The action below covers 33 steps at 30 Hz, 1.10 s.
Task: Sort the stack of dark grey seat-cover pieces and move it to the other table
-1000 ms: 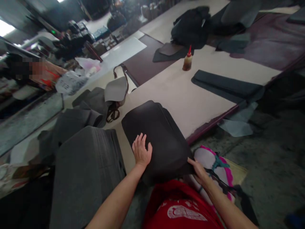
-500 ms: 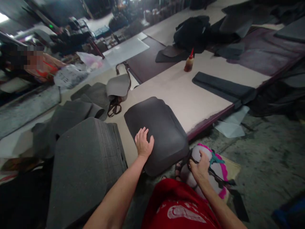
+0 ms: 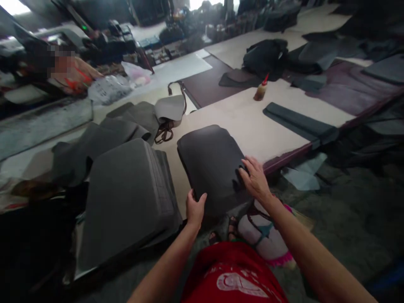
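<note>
A stack of dark grey, smooth panels with rounded corners point(image 3: 210, 158) lies on the near part of the table. My left hand point(image 3: 195, 209) is at its near left edge, thumb on top and fingers down the side, mostly hidden. On the right edge rests my right hand point(image 3: 256, 179), its thumb and fingertips over the rim of the panels. To the left sits a taller pile of grey panels point(image 3: 123, 202) with a matte top. Neither hand touches that pile.
A bottle with a red nozzle point(image 3: 260, 90) stands on the pale tabletop point(image 3: 224, 109). Folded dark strips point(image 3: 299, 124) lie at the right edge. Grey pieces point(image 3: 126, 126) lie behind the pile. A cushioned stool point(image 3: 265, 231) stands by my legs. Another person point(image 3: 74, 73) is far left.
My left hand has gone from the stack's top to its near left edge. My right hand has come up from beside the stool onto the right edge. The camera view has shifted.
</note>
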Motion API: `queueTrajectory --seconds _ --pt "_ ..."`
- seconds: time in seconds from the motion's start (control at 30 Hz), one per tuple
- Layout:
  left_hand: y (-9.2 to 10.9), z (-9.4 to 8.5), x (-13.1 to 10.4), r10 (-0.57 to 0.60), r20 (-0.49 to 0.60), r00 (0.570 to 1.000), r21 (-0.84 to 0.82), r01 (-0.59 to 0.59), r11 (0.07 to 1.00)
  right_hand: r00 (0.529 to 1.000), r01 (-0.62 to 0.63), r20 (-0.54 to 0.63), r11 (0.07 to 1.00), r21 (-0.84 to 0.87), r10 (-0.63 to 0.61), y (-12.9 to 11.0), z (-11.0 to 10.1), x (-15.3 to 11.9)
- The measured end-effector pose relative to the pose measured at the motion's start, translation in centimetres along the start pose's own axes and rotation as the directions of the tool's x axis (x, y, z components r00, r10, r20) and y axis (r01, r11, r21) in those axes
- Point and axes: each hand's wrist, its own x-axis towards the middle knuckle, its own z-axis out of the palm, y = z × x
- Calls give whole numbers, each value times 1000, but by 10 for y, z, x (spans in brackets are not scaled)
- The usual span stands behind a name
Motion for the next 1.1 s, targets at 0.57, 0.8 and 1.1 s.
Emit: queueTrajectory --seconds 0.57,0.8,1.1 --pt "1 -43 17 -431 492 757 -337 621 707 997 18 81 946 -324 8 -14 52 -13" --pt "2 -42 29 -377 614 694 -365 673 644 994 44 108 944 -327 -9 -7 52 -8" --pt "17 -34 9 -366 399 841 -288 494 821 992 54 122 961 -270 -22 -3 44 0"
